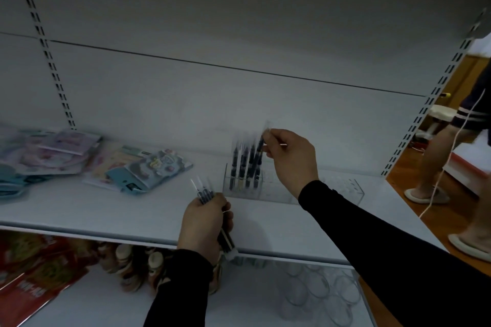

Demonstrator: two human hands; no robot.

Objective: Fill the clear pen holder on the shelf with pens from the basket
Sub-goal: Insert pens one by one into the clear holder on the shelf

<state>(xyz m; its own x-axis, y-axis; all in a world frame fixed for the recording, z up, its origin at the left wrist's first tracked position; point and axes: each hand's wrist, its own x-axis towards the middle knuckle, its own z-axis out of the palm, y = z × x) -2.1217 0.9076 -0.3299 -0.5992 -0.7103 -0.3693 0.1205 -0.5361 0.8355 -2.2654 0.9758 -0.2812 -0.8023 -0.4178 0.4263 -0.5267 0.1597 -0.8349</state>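
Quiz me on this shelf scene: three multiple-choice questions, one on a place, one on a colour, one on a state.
1. Where does the clear plastic pen holder stand?
A. on the white shelf
B. on the floor
C. in a basket

2. What colour are the person's sleeves?
A. red
B. black
C. yellow

3. What is the left hand doing?
A. hanging empty
B. pressing flat on the shelf
C. gripping a bundle of dark pens

Answers: 1 A, the holder sits on the shelf board; 2 B, both forearms are in black; 3 C, fingers curl round the bundle.

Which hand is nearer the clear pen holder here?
Right. The right hand is just above the clear pen holder, pinching a pen at its top. The left hand grips a bundle of pens lower, toward the shelf's front edge.
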